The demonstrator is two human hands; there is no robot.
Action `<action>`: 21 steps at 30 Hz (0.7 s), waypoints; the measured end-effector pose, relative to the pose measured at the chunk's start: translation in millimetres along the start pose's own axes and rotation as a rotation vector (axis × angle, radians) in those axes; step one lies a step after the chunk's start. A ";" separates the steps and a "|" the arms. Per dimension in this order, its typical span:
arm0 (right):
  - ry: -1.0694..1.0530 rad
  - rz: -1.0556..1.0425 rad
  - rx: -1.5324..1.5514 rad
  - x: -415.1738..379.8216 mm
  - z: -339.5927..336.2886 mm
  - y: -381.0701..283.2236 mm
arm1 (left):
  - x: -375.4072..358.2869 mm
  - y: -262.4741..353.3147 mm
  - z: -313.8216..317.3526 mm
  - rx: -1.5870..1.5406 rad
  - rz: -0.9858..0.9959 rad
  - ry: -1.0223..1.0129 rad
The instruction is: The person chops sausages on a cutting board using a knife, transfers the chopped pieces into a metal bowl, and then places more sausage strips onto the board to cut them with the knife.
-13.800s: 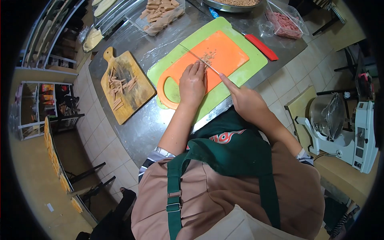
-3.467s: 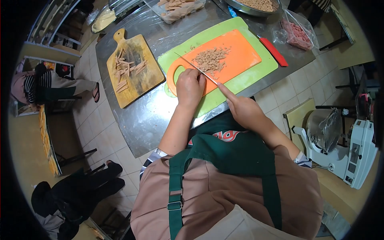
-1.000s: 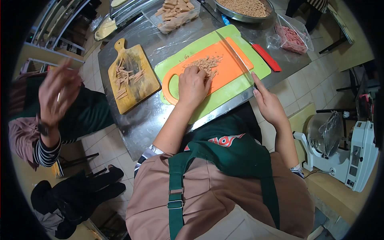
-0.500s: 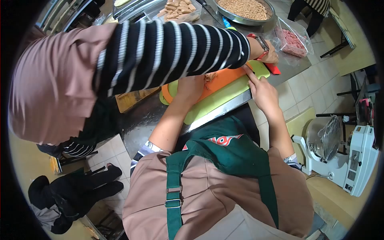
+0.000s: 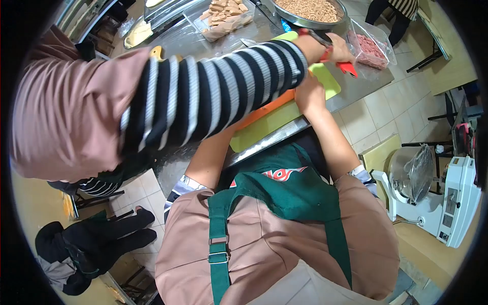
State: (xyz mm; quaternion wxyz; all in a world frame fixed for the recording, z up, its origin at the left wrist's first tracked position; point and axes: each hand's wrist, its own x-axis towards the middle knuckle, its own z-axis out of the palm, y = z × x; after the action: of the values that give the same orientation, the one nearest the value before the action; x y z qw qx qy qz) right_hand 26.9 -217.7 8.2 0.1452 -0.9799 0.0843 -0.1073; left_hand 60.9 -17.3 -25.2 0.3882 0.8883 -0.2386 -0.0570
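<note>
My left forearm reaches up to the table, but a co-worker's striped sleeve hides the left hand itself. My right hand is at the right end of an orange cutting board, with its fingertips partly behind the co-worker's wrist. Beneath the orange board lies a lime-green cutting board along the metal table edge. Above my right hand, the co-worker's hand holds a red object whose kind I cannot make out.
Farther back stand a clear container of tan pieces, a metal bowl of nuts or grains and a bag of pink pieces. A knife lies near the bowl. A white mixer stands at right. Another person is lower left.
My right hand has moved left and inward along the boards. The co-worker's arm has shifted down over my left hand, and their hand has lifted the red object up from the board's end.
</note>
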 end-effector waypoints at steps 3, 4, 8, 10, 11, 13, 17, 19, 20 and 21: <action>0.082 -0.222 -0.251 6.2 1.8 -0.6 | 5.7 14.4 -14.0 0.075 -0.039 -0.059; 0.227 -0.285 -0.138 7.7 2.8 -1.1 | 7.8 26.9 -24.4 0.299 0.032 -0.060; 0.109 -0.381 0.135 12.2 -3.2 -11.5 | 5.2 38.5 -27.7 0.393 0.142 0.042; -0.067 -0.443 0.133 13.9 -2.9 -18.7 | 1.8 35.4 -29.5 0.377 0.175 0.070; -0.086 -0.428 0.103 14.6 -0.1 -22.1 | -0.6 33.6 -30.2 0.337 0.169 0.075; -0.113 -0.421 0.096 18.5 1.1 -25.9 | -4.3 32.7 -36.8 0.257 0.160 0.091; -0.183 -0.387 0.111 22.8 -2.0 -29.3 | -15.4 31.0 -52.2 0.037 -0.015 0.093; -0.222 -0.362 0.114 25.2 -1.9 -29.5 | -21.5 29.7 -57.7 -0.058 -0.098 0.118; -0.225 -0.373 0.145 26.4 1.8 -26.8 | -25.1 28.3 -59.6 -0.153 -0.184 0.140; -0.228 -0.383 0.176 27.1 2.7 -27.1 | -27.6 25.3 -60.9 -0.191 -0.250 0.124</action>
State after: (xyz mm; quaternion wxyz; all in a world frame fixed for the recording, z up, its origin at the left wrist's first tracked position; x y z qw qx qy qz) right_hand 57.2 -196.7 18.9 0.2156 -0.9674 -0.1297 -0.0285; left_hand 44.5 21.2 32.8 0.4748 0.8719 -0.0951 -0.0722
